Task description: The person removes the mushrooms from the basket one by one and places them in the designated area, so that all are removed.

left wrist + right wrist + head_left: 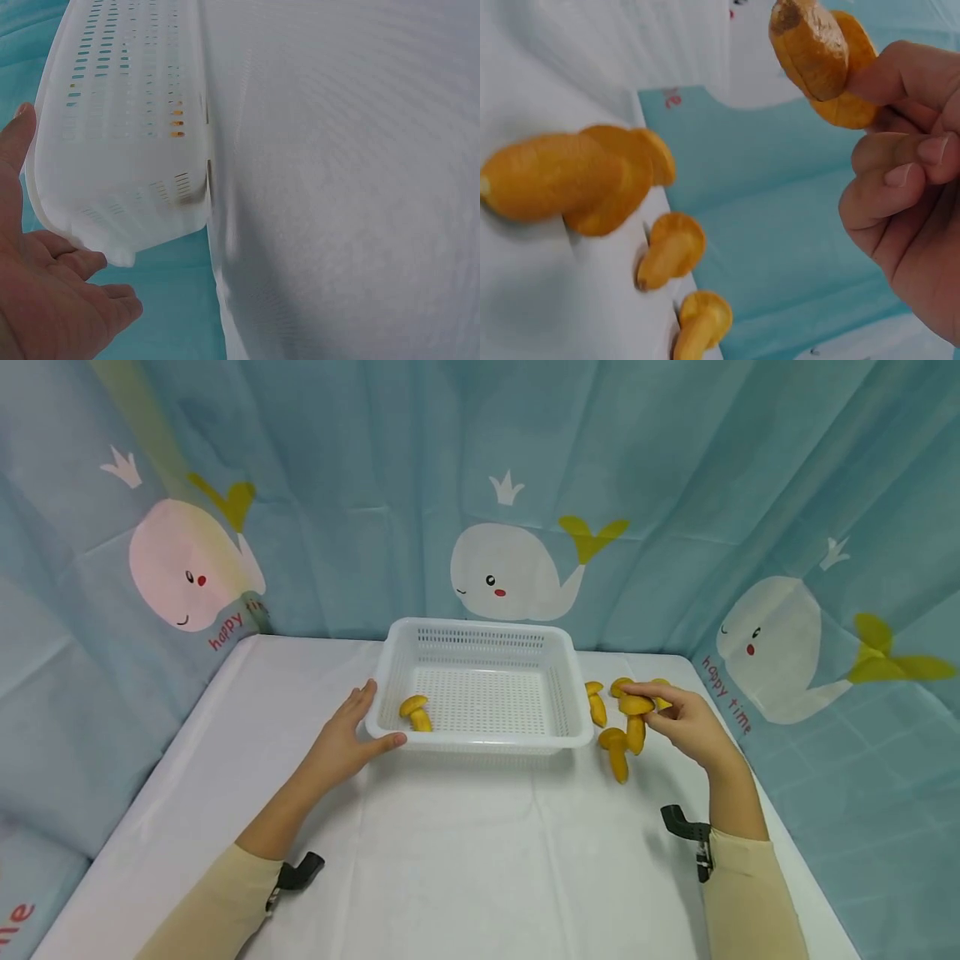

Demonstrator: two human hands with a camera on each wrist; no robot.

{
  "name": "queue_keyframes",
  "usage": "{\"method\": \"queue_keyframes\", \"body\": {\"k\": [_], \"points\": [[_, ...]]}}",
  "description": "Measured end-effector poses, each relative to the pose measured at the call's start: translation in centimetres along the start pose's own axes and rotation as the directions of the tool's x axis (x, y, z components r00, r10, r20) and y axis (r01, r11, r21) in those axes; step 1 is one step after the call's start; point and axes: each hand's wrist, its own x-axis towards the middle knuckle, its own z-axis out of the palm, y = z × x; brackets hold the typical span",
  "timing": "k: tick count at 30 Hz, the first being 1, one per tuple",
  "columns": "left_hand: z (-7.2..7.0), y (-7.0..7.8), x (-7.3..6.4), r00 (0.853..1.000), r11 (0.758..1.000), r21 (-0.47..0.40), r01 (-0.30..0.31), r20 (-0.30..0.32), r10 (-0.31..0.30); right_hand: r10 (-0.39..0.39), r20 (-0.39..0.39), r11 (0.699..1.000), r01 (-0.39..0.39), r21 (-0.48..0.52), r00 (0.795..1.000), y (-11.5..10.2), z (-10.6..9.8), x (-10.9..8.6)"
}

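Observation:
A white plastic basket (pixel 483 742) with slotted walls stands at the table's back. My left hand (pixel 347 737) rests at its front left corner, thumb along the front rim and fingers against the left side. In the left wrist view the left fingers lie by the corner of the basket (pixel 112 172). Inside, one yellow mushroom (pixel 417 714) lies near the left wall. My right hand (pixel 690 727) pinches another mushroom (pixel 806 52) by its cap, stem hanging down. Around it on the table are several more, including one mushroom (pixel 617 756) in front and one mushroom (pixel 596 703) by the basket.
White cloth covers the table (pixel 465 852). A blue curtain (pixel 345 527) printed with whales hangs behind the table and down both sides. Each sleeved forearm carries a black wrist mount, such as the left mount (pixel 302 871).

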Motion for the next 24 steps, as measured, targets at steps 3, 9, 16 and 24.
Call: {"method": "queue_keyframes", "body": {"k": [3,9,16,24], "points": [[0.0,0.0,0.0,1.0,1.0,-0.002,-0.003,0.005,0.003,0.031,0.01,0.999,-0.031,-0.035,0.999,1.5,-0.7,-0.2],[0.0,-0.1,0.0,1.0,1.0,-0.001,-0.005,-0.002,0.005,0.121,0.06,0.988,-0.114,-0.101,0.991,3.5,-1.5,0.1],[0.0,-0.2,0.0,1.0,1.0,-0.003,-0.003,-0.007,0.003,0.21,0.089,0.967,-0.194,-0.165,0.974,6.2,-1.5,0.5],[0.2,-0.3,0.0,1.0,1.0,-0.005,-0.002,-0.005,0.002,0.325,0.101,0.931,-0.299,-0.211,0.94,9.0,-1.2,0.4]]}}
